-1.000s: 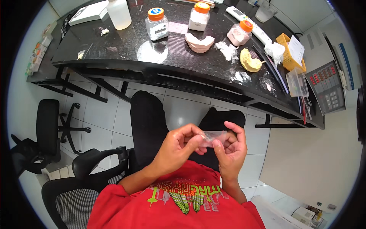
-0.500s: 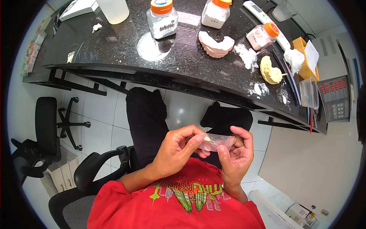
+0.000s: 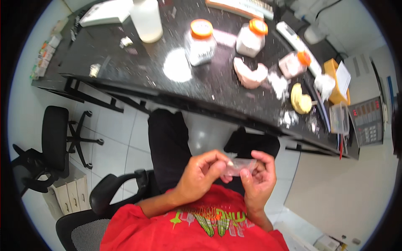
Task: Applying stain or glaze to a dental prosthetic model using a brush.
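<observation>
Over my lap, both hands hold a small transparent plastic bag [image 3: 239, 168]. My left hand [image 3: 200, 175] pinches its left end between thumb and fingers. At the bag's other end my right hand [image 3: 258, 180] grips with the thumb in front and fingers behind. A small pale piece [image 3: 230, 163] shows at the left end of the bag, by my left fingertips; its kind is too small to make out. Blur softens the bag's edges.
Ahead stands a black speckled bench [image 3: 138, 75]. On it are a pink dental cast [image 3: 250, 76], a yellow dental cast [image 3: 298, 101], orange-lidded jars [image 3: 201, 46], a plastic bottle [image 3: 147, 23] and white scraps [image 3: 278, 85]. A control panel [image 3: 368, 121] is at right, an office chair [image 3: 56, 134] at left.
The view has shifted, so the bench and my hands appear lower in it. Both hands keep their hold on the bag, with little change between them.
</observation>
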Demonstrator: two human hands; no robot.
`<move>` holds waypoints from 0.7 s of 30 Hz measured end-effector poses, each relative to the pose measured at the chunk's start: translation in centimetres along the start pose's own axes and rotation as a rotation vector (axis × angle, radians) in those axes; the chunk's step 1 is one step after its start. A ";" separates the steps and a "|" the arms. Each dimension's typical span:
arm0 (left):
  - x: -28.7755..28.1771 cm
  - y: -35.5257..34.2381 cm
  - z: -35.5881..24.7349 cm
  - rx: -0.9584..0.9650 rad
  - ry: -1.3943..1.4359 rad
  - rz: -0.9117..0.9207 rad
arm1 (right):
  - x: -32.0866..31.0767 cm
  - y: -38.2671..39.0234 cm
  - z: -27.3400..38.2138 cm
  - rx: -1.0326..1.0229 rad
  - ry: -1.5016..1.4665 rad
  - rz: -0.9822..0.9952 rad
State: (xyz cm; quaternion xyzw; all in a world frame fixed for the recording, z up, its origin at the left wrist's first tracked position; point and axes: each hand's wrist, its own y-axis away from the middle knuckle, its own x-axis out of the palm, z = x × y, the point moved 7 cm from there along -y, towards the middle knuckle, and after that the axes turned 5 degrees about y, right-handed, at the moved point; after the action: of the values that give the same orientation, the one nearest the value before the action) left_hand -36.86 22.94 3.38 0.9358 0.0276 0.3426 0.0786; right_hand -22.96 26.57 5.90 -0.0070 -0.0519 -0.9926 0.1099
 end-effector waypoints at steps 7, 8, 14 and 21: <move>-1.2 0.4 0.0 0.191 -0.079 -0.142 | 1.4 0.2 -0.9 -0.053 0.117 0.041; -1.4 0.4 -0.6 0.271 -0.086 -0.164 | 1.6 0.0 -0.8 -0.114 0.160 0.047; -1.9 0.5 -5.1 0.394 -0.032 -0.193 | 1.6 -1.0 7.3 -0.577 0.680 0.208; -3.8 -0.3 -17.9 0.852 -0.227 -0.382 | 1.1 -12.8 22.6 -0.932 1.159 0.159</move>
State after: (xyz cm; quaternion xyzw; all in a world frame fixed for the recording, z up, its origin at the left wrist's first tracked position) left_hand -51.34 25.16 14.34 0.8944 0.3281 0.1759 -0.2478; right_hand -26.76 41.08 27.14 0.4675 0.4409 -0.7455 0.1768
